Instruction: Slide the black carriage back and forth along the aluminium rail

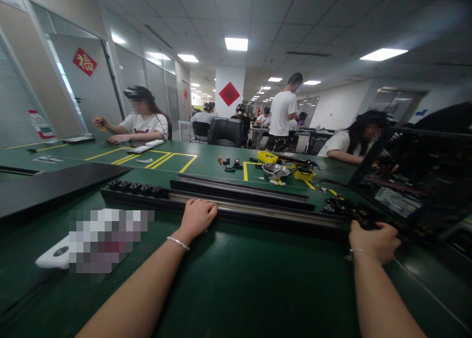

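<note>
My left hand (197, 217) rests on the near edge of a long black and metal rail (258, 208) that lies across the green table (228, 279), fingers curled over it. Farther right, my right hand (374, 239) is closed around the rail's right end, beside small dark parts (337, 208). Both wrists wear thin bracelets. A row of black knobs (134, 186) sits on the rail's left end.
A white device (55, 257) lies at my left beside a blurred patch. A black panel (55, 183) lies at far left, an open dark machine (416, 181) at right. A metal bowl (276, 170) and yellow trays (267, 156) sit beyond. Other people sit and stand around.
</note>
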Demonstrator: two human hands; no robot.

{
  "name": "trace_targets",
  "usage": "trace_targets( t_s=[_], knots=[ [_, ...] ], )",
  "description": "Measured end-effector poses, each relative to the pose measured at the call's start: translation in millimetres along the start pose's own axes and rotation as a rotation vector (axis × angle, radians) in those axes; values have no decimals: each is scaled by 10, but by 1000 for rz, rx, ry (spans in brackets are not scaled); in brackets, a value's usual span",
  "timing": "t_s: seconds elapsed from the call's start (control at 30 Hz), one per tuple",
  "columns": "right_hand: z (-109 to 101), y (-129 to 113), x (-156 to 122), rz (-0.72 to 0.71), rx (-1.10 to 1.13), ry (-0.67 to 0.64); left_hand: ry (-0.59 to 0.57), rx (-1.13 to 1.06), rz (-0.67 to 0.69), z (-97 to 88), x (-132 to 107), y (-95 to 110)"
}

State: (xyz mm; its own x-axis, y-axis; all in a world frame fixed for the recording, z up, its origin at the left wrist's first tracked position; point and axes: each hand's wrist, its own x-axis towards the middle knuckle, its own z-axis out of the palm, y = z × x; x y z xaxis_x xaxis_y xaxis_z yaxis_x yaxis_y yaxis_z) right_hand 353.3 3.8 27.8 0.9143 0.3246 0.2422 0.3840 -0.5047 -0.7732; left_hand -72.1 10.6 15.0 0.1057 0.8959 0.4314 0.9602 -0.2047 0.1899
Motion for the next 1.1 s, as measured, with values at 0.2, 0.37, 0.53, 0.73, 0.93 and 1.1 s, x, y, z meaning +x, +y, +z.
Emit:
trace_targets(
  t_s=[0.2,0.37,0.53,0.73,0.93,1.1],
  knots=[
    [17,0,26,49,25,13,-7,11,8,-4,-2,-3],
    [-3,-32,0,21,-11,-9,-4,5,8,0,0,-5],
    [-11,-31,-91,-101,-81,-55,-3,3,-3,3,0,3],
    [91,-7,-163,-444,-177,190,1,-7,-18,4,5,11],
    [117,-72,-134,-598,-428,-98,1,12,0,1,4,8],
    [120,-57,-81,-512,-448,-179,-5,9,2,5,3,3]
  ],
)
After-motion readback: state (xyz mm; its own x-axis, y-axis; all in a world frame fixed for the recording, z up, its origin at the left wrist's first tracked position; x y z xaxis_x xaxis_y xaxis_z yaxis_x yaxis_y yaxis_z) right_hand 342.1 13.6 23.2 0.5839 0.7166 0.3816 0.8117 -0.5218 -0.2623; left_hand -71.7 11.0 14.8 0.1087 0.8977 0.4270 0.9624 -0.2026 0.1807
